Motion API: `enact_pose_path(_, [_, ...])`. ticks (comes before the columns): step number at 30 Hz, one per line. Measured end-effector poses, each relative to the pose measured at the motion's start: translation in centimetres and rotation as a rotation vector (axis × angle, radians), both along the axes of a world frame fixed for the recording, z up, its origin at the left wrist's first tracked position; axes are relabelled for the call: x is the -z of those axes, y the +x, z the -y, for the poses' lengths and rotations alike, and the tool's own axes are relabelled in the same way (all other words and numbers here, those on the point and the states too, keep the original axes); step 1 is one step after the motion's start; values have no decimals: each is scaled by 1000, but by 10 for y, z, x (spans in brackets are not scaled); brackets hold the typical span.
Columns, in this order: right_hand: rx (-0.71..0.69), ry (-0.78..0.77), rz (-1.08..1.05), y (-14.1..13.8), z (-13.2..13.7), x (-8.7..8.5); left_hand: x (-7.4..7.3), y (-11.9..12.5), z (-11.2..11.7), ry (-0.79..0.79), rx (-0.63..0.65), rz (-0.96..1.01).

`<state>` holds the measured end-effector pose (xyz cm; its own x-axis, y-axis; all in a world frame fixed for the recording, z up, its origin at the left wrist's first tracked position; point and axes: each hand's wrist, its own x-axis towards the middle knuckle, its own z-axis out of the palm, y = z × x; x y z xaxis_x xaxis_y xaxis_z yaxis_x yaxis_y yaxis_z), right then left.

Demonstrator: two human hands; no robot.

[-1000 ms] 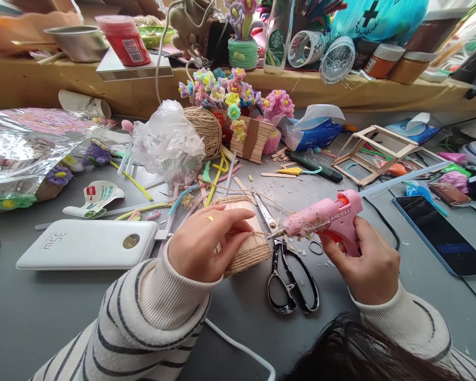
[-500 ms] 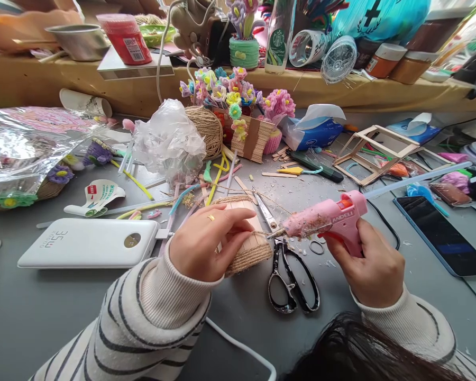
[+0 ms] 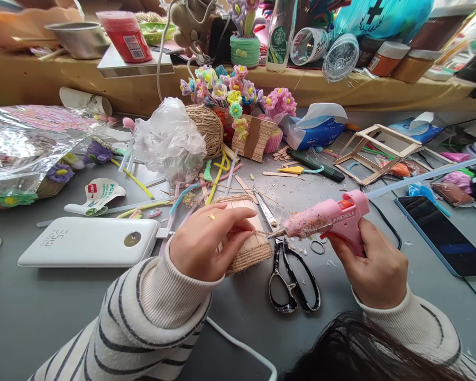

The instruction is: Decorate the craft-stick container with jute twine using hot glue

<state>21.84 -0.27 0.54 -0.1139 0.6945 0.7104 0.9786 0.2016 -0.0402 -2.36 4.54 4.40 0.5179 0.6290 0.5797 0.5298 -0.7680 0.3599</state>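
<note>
My left hand is closed around a small piece made of flat wooden sticks. Jute twine wraps its near edge in several rows, and a loose strand runs by my fingertips. In my right hand is a pink hot glue gun, gripped by its handle. Its metal nozzle points left and is at the right edge of the stick piece, beside the twine; whether it touches is hard to tell. A clear glue stick pokes out of its back. Black-handled scissors lie under the nozzle.
A white power bank lies left, a phone right. Behind are a twine ball, crumpled plastic, a stick box with fuzzy flowers, a tissue pack and a wooden frame. A white cable crosses the front.
Almost nothing differs. My right hand and the glue gun have shifted very slightly right; my left hand keeps its hold on the stick piece.
</note>
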Motion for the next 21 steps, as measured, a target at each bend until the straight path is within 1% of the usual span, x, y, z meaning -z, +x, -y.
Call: enact_pose_path(21, [-9, -11, 12, 1, 1, 1, -2, 0, 1, 0, -6, -15])
